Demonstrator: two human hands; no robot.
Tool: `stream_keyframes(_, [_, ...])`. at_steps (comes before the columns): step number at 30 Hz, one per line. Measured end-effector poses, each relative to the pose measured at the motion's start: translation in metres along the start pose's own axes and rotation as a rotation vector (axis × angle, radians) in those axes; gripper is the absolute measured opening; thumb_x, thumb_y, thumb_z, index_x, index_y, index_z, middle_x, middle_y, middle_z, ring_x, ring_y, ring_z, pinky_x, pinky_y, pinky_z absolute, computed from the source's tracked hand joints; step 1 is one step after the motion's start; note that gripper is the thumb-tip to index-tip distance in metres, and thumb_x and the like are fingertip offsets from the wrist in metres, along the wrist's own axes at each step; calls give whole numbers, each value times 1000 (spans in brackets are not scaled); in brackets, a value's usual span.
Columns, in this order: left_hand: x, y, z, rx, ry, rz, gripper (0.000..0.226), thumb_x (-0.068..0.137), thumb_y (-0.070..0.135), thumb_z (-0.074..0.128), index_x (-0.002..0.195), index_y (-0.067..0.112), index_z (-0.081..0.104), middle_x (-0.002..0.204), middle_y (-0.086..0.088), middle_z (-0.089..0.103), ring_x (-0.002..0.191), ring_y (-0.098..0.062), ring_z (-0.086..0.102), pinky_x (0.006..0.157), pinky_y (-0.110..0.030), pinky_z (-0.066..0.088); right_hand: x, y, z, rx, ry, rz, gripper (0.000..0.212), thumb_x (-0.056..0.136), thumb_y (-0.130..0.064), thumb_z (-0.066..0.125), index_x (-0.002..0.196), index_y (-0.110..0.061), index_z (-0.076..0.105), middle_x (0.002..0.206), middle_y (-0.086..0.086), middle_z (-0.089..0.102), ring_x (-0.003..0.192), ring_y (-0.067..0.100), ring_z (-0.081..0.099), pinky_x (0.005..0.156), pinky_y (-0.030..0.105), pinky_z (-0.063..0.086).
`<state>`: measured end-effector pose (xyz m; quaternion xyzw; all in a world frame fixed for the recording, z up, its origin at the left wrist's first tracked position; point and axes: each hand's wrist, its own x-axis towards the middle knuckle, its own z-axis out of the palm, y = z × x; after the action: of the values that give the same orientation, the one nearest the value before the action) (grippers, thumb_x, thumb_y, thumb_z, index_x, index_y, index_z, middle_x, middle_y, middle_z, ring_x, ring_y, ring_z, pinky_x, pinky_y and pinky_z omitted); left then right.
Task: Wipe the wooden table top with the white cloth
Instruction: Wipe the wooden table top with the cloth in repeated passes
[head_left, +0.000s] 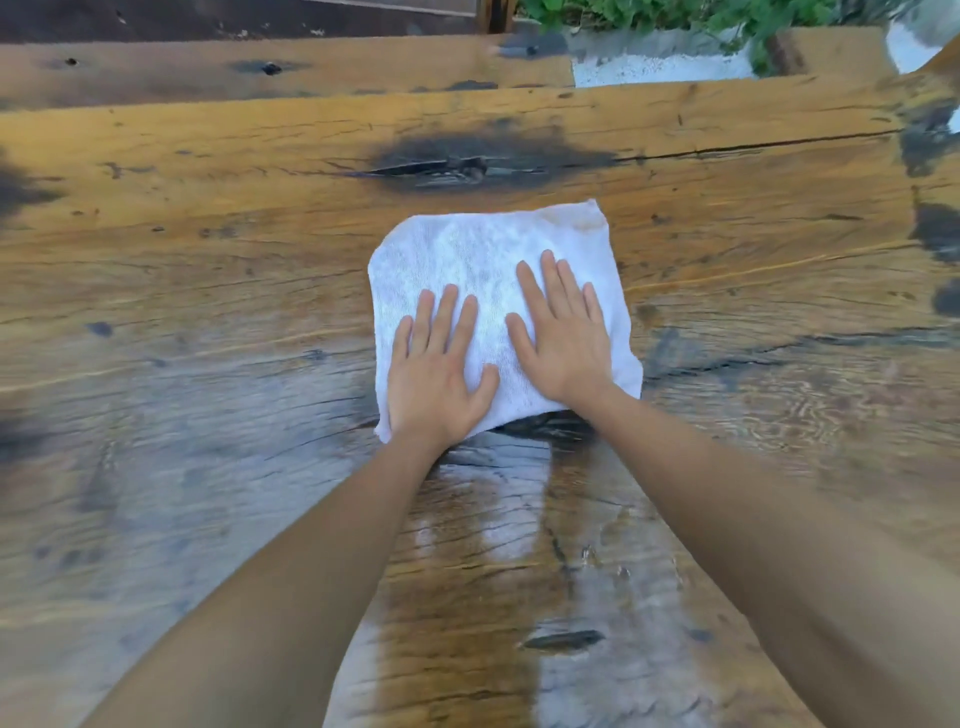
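Fingers (451, 317) spread flat, both your hands pressing cloth (483, 260) mid-table; left hand (436, 374), right hand (563, 338) side by side; wet sheen on table (208, 291) nearest you suggests strip wiped; far boards, flanks look dry, remain.

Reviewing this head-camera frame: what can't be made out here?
- Wood beneath the white cloth: covered by the cloth and by the left hand and right hand lying flat on it.
- Wooden table top: its left, right and near edges are cut off by the frame.
- Plants beyond the far edge: cropped at the top.
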<state>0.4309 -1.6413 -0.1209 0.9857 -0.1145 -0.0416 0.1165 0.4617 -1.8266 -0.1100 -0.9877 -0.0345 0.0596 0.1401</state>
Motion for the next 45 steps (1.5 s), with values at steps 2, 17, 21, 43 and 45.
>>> stream_keyframes(2, [-23,4,4,2,-8,35,80,97,59,34,164,24,9,172,0,2,159,-24,-3,127,-46,10,-33,4,4,5,5,-2,63,109,-49,32,165,-27,11,173,2,0,160,19,-4,128,45,1])
stream_keyframes(17, [-226,77,23,-43,-93,-10,83,96,62,33,164,22,6,172,-1,-1,159,-26,-7,128,-47,6,-241,15,17,-11,-74,-18,63,109,-49,31,165,-29,10,173,3,-2,159,19,-5,128,45,1])
stream_keyframes(21, [-293,106,32,-64,-71,-23,83,96,60,37,164,22,9,172,-2,1,159,-26,-6,127,-48,9,-310,24,20,-15,-97,-24,63,109,-50,29,165,-30,9,173,1,-4,159,18,-8,129,46,2])
stream_keyframes(43, [-461,166,40,-129,-143,84,97,82,59,56,162,17,19,172,-4,10,158,-31,8,124,-52,15,-538,43,34,-67,-102,56,59,109,-42,23,165,-25,10,173,0,1,160,19,3,124,48,14])
stream_keyframes(45, [-465,166,34,-193,-136,65,87,85,56,53,160,17,30,170,-2,18,158,-28,13,124,-49,15,-545,40,32,8,-112,76,57,109,-42,19,165,-29,12,173,-8,-2,159,12,-1,124,45,9])
